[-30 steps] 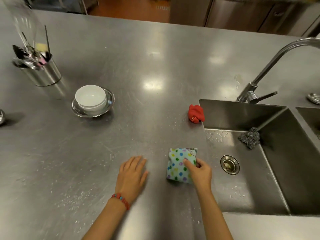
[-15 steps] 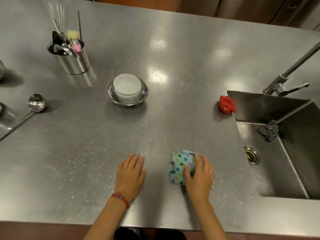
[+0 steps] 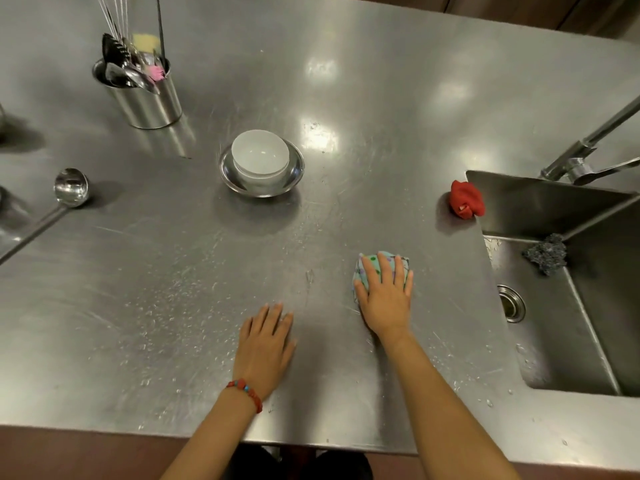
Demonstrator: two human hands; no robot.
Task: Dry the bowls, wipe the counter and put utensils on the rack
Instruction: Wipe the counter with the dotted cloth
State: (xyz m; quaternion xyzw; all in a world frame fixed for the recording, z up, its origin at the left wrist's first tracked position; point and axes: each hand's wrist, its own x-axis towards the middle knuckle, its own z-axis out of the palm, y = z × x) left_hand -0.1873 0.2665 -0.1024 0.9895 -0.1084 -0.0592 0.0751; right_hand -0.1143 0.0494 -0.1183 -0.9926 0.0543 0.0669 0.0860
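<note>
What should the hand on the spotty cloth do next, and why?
Probably slide the spotty cloth leftward across the counter. The right hand presses flat on it, and water droplets speckle the steel to the left, beyond the left hand resting flat on the counter. That wet patch looks unwiped.

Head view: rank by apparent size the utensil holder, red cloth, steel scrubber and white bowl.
1. Utensil holder
2. White bowl
3/4. Steel scrubber and red cloth: look alike, not ranked.
</note>
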